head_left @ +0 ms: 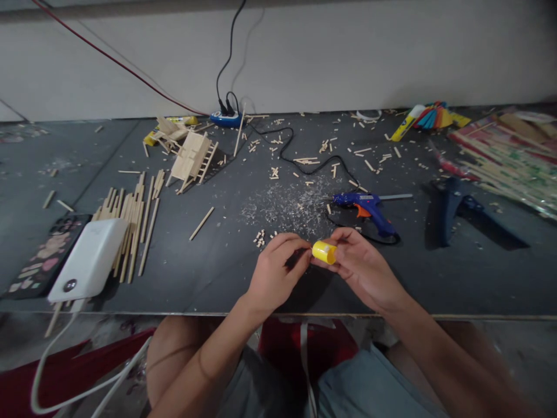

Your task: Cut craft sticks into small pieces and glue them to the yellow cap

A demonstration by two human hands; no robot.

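Note:
My right hand (363, 267) grips a short yellow cylinder (324, 252) between thumb and fingers, just above the table's near edge. Close against its left end, my left hand (281, 268) is closed in a pinch. Whatever its fingertips hold is too small or hidden to make out. Beyond the hands lie whitish shavings (287, 206) and a little heap of cut wooden bits (260, 238). A blue hot glue gun (363, 202) with an orange trigger rests past my right hand, a glue stick poking out of its back.
Left are a white power bank (89, 255), a patterned dark phone case (47, 252), wooden sticks (130, 226) and a small stick-built model (191, 154). A blue power strip (227, 119) sits by the wall. Right are a dark-blue-handled tool (452, 212) and a plastic packet (513, 157).

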